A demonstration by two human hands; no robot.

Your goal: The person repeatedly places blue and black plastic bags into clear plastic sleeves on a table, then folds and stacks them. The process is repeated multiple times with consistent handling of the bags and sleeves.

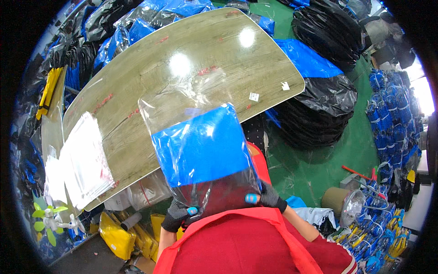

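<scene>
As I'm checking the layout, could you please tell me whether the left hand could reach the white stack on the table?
Probably yes: the white stack lies uncovered on the table, though the left hand grips the clear bag and may need freeing first.

My left hand in a dark grey and black glove with a bright blue thumb tip point(175, 215) and my right hand in a matching finely striped glove point(271, 199), set slightly higher, stand apart before the torso. Each is closed in a pinching grip, thumb uppermost and pointing inward; most other fingers are hidden from my remote view. The bare left forearm point(166, 240) rises nearly upright; the bare right forearm point(301, 223) slants up and leftward.
</scene>
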